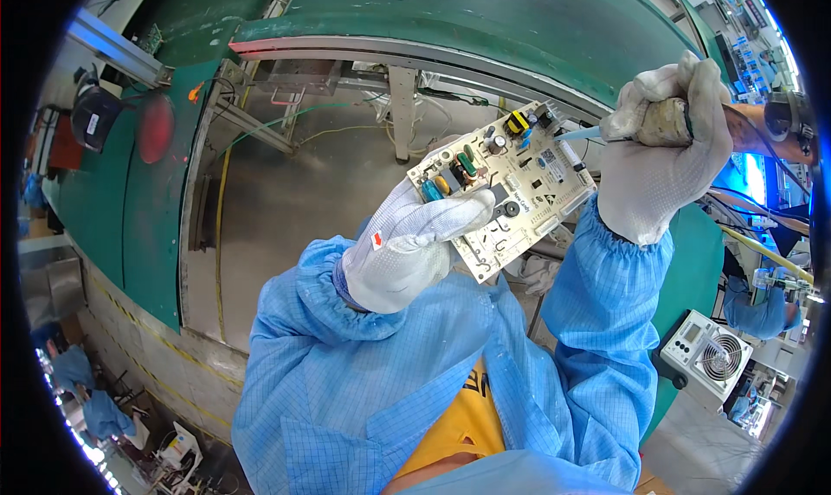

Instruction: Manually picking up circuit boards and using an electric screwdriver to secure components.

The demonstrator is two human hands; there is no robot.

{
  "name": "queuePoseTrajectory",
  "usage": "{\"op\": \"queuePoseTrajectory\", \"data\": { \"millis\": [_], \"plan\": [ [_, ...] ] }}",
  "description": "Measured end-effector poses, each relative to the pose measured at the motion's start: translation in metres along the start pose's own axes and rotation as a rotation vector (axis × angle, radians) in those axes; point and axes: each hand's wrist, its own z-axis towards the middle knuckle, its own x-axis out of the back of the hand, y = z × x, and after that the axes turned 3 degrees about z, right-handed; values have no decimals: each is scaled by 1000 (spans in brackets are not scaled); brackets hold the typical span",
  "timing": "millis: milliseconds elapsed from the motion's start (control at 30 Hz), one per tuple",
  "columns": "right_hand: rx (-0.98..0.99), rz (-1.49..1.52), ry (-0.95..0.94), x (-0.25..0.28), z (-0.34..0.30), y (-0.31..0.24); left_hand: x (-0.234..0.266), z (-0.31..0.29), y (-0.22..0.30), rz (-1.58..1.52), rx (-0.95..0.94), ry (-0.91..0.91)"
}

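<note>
My left hand [407, 248], in a white glove, grips a cream circuit board [532, 187] by its near left edge, thumb on top. The board is tilted in the air before my chest and carries several components, among them a yellow-and-black transformer [519, 122] and a round black buzzer [512, 209]. My gloved right hand [662, 148] is closed round a beige, thick-bodied tool [665, 122] with a pale blue tapered tip [578, 135]. That tip points at the board's far right edge, close to the pins there; whether it touches, I cannot tell.
A green conveyor belt [485, 14] with a metal rail runs across the far side. Green worktops lie at left [147, 200] and right [692, 270]. A white fan unit [708, 356] stands at right. Another person's bare forearm [753, 133] shows behind my right hand, beside dark cables.
</note>
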Motion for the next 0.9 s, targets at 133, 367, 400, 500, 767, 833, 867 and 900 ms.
{"op": "queuePoseTrajectory", "data": {
  "millis": [133, 367, 400, 500, 767, 833, 867, 900],
  "plan": [
    [-87, 94, 42, 4, 2, 3, 1, -1, -1, 6, -11, 18],
    [-39, 52, 84, 1, -1, 0, 3, 4, -3, 39, -33, -9],
    [-33, 47, 89, 1, -2, 0, 4, 5, -3, 38, -34, -8],
    [-55, 118, 32, 5, -2, -1, 13, 8, -4, -3, -53, 49],
    [78, 34, -104, 21, -3, 15, 4, 7, 4, -35, -99, 36],
    [127, -48, -77, 22, -3, 15, 6, 6, 4, -56, -94, 30],
    [76, 29, -117, 25, -1, 14, 7, 6, 4, -78, -90, 23],
    [26, 107, -158, 27, 0, 13, 7, 4, 4, -78, -90, 24]
  ]
}}
